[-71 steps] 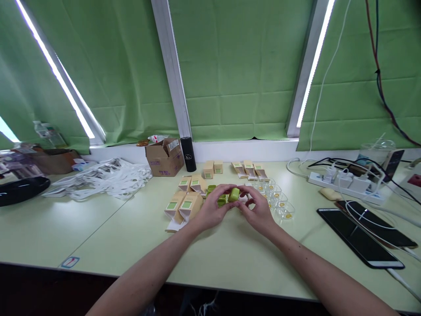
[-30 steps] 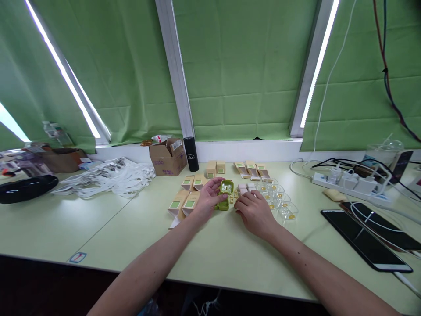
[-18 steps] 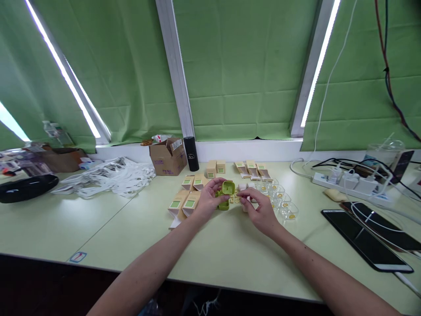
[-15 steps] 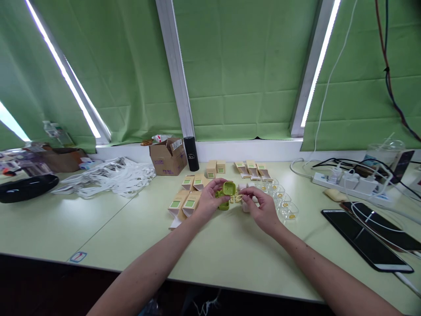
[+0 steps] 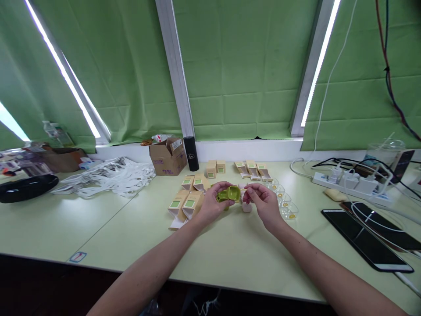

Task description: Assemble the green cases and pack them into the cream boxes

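Observation:
My left hand (image 5: 212,204) grips a small green case (image 5: 233,193), its lid open and the hollow inside facing me. Close to its right, my right hand (image 5: 265,205) has thumb and forefinger pinched on a thin, pale yellow piece (image 5: 243,189), too small to name. A small whitish block (image 5: 247,207) sits on the table below the right fingertips. Left of the case stand several tan cartons with green labels (image 5: 193,202), partly behind my left hand. Clear plastic cups or covers (image 5: 289,211) with yellow spots line up beyond my right hand.
More tan cartons (image 5: 211,169) stand at the back, near a cardboard box (image 5: 167,157) and a black cylinder (image 5: 191,153). White straps (image 5: 112,177) are heaped at left. Phones (image 5: 365,239) and a power strip (image 5: 351,186) with cables lie at right.
The green case has tilted and moved slightly right in my left hand. My right hand has shifted a little right; the pale yellow loop at its fingertips now shows as a thin strip.

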Demonstrator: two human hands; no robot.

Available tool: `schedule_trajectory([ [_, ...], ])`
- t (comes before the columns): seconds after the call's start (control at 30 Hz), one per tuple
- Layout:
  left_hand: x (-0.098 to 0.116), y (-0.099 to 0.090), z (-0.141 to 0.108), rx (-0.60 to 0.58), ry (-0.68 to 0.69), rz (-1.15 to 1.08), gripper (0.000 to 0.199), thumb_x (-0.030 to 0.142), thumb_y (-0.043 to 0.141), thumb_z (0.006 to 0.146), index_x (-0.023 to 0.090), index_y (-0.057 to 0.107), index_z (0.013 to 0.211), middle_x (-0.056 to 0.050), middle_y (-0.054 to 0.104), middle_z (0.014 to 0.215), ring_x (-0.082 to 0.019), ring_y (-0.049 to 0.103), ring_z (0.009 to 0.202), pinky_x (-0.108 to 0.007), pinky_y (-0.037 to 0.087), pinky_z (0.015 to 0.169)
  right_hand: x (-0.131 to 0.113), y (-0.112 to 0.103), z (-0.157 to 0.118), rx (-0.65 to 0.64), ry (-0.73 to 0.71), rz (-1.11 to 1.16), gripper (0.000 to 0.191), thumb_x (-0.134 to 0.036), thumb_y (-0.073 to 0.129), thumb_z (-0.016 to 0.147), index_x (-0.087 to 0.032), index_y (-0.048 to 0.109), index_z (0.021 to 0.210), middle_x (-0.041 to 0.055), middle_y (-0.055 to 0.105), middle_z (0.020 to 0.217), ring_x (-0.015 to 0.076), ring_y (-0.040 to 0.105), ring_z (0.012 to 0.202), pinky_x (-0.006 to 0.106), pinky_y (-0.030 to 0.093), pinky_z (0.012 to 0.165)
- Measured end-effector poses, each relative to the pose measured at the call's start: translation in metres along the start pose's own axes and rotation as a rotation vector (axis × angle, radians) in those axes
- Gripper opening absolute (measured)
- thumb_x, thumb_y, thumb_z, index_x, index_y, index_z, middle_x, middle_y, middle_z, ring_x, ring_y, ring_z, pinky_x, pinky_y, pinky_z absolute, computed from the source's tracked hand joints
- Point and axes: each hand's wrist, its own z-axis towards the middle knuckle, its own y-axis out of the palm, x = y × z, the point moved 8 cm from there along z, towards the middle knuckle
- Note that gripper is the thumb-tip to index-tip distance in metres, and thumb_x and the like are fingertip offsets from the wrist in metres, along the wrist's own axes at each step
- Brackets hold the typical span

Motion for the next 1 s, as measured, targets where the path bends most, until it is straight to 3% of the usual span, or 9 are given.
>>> schedule_trajectory([
  [0.37,0.000,0.001,-0.001,-0.005,0.030,0.080,0.050,0.012,0.086,0.071,0.021,0.070,0.117,-0.012,0.073,0.123,-0.029,0.067,0.118,-0.047,0.053,0.106,-0.006,0.004,-0.009,-0.038,-0.117,-0.144,0.026,-0.042,0.084,0.083,-0.021,0.073,0.095,0.0036,0.072,0.080,0.0182,0.067,0.071,0.030,0.054,0.061],
  [0.53,0.002,0.003,-0.003,-0.011,0.050,0.073,0.048,0.010,0.085,0.072,0.021,0.071,0.116,-0.012,0.072,0.123,-0.029,0.066,0.118,-0.046,0.054,0.104,-0.028,0.007,-0.016,-0.027,-0.336,-0.397,0.009,-0.029,0.071,0.092,-0.023,0.074,0.098,0.0023,0.072,0.078,0.0179,0.064,0.069,0.033,0.055,0.067],
  [0.73,0.009,0.005,-0.005,-0.020,0.142,0.158,0.047,0.008,0.085,0.071,0.024,0.075,0.114,-0.009,0.067,0.126,-0.028,0.062,0.122,-0.047,0.049,0.112,-0.038,0.016,-0.025,-0.070,-0.555,-0.561,0.014,-0.021,0.064,0.096,-0.025,0.075,0.102,0.0056,0.079,0.093,0.0208,0.070,0.076,0.035,0.058,0.069],
  [0.9,0.016,0.009,-0.007,-0.026,0.181,0.199,0.048,0.007,0.086,0.069,0.025,0.078,0.113,-0.010,0.064,0.126,-0.030,0.059,0.127,-0.047,0.047,0.115,-0.041,0.018,-0.028,-0.056,-0.685,-0.725,0.016,-0.018,0.061,0.098,-0.025,0.075,0.102,0.0089,0.076,0.096,0.0256,0.069,0.089,0.042,0.056,0.081],
  [1.0,0.020,0.011,-0.008,-0.030,0.200,0.185,0.048,0.008,0.087,0.068,0.025,0.078,0.113,-0.010,0.063,0.128,-0.030,0.058,0.128,-0.045,0.049,0.113,-0.046,0.019,-0.031,-0.032,-0.741,-0.800,0.016,-0.018,0.061,0.098,-0.023,0.076,0.102,0.0105,0.071,0.098,0.0255,0.065,0.091,0.040,0.054,0.079],
])
